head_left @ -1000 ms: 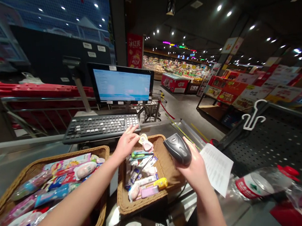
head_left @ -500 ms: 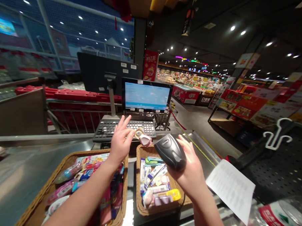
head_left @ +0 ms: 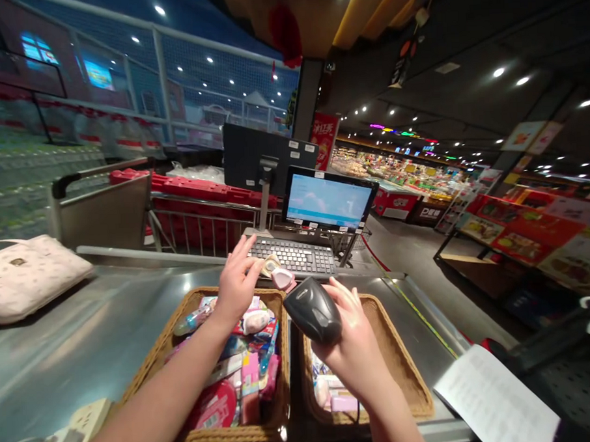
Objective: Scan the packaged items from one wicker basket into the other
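Since the earlier frame the view had swung left, bringing a pale quilted handbag (head_left: 26,275) onto the steel counter (head_left: 85,347). The left hand (head_left: 238,282) still pinched a small pink-and-cream packet (head_left: 278,274) between thumb and fingertips, above the left wicker basket (head_left: 182,330) of colourful packets, just before the keyboard (head_left: 296,255). The right hand (head_left: 351,336) stayed clamped around the dark grey handheld barcode scanner (head_left: 312,309), over the right wicker basket (head_left: 399,366).

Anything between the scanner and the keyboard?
Head view: the small pink packaged item in the left hand sits between scanner and keyboard.
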A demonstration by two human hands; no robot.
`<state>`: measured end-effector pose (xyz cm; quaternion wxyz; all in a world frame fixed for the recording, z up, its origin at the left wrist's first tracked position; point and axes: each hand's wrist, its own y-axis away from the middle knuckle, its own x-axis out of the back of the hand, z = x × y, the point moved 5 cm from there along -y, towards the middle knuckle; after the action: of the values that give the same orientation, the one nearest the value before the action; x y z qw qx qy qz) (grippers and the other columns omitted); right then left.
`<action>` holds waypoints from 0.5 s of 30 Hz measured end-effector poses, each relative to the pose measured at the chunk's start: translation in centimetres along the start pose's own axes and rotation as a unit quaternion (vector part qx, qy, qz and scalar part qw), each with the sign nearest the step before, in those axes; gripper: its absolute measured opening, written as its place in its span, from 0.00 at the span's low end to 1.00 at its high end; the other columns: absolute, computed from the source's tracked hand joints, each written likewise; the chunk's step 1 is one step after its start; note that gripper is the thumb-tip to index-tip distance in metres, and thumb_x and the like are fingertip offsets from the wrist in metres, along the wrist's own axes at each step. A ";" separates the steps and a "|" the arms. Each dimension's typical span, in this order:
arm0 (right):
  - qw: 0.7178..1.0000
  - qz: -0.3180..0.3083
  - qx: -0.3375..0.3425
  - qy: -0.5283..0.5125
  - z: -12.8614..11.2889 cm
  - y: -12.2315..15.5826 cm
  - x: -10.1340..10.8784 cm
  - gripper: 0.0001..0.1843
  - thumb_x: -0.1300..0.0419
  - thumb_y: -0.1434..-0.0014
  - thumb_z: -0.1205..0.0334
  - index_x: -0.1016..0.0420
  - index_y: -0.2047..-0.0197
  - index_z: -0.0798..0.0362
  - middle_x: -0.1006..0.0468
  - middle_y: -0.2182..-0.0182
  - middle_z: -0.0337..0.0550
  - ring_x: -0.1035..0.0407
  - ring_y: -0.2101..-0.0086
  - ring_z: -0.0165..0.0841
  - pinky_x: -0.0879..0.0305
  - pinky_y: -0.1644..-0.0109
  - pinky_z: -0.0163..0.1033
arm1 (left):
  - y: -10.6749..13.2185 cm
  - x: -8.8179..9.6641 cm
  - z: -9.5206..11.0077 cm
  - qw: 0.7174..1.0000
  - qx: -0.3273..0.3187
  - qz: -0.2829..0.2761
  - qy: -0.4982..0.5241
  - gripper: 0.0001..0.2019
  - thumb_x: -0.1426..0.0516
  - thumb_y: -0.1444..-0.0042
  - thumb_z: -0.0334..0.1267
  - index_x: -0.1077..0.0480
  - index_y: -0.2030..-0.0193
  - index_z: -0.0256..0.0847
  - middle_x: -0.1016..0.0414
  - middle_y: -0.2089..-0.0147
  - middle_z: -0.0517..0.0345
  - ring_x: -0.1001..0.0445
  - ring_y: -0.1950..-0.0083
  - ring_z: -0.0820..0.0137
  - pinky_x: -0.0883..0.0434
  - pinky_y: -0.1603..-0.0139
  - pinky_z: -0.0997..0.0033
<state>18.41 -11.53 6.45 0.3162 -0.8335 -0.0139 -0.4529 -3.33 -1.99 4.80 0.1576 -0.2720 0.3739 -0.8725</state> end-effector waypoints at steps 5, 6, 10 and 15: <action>1.000 -0.026 0.003 -0.013 -1.5 -0.3 -1.6 0.26 0.42 0.51 0.69 0.28 0.47 0.48 0.29 0.44 0.49 0.47 0.34 0.52 0.61 0.32 0.70 | 0.5 1.9 -1.5 1.000 0.018 0.004 -0.003 0.15 0.50 0.36 0.42 0.27 0.69 0.41 0.35 0.33 0.47 0.43 0.28 0.58 0.44 0.31 0.46; 0.999 -0.032 0.003 -0.015 -1.8 -0.4 -1.9 0.27 0.42 0.51 0.69 0.28 0.46 0.48 0.29 0.44 0.49 0.47 0.34 0.52 0.61 0.32 0.69 | 0.6 2.2 -1.8 1.000 0.020 0.004 -0.003 0.15 0.50 0.36 0.43 0.27 0.69 0.41 0.34 0.33 0.47 0.43 0.28 0.57 0.43 0.31 0.47; 0.998 -0.045 0.014 -0.028 -2.7 -0.7 -2.7 0.29 0.42 0.53 0.71 0.28 0.45 0.47 0.28 0.44 0.48 0.47 0.35 0.52 0.60 0.32 0.70 | 1.0 3.2 -2.7 1.000 0.025 0.004 -0.004 0.15 0.50 0.37 0.43 0.27 0.69 0.41 0.34 0.34 0.47 0.43 0.29 0.57 0.42 0.31 0.48; 0.998 -0.040 0.031 -0.030 -3.4 -0.8 -3.3 0.28 0.41 0.53 0.71 0.28 0.47 0.48 0.27 0.46 0.49 0.45 0.36 0.52 0.57 0.33 0.71 | 1.1 3.9 -3.5 1.000 0.028 0.008 -0.007 0.15 0.50 0.37 0.42 0.26 0.68 0.41 0.33 0.34 0.46 0.42 0.29 0.58 0.43 0.31 0.47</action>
<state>13.75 -11.85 5.67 0.3228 -0.8356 -0.0703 -0.4389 -8.44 -2.63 3.39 0.1744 -0.2706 0.3507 -0.8794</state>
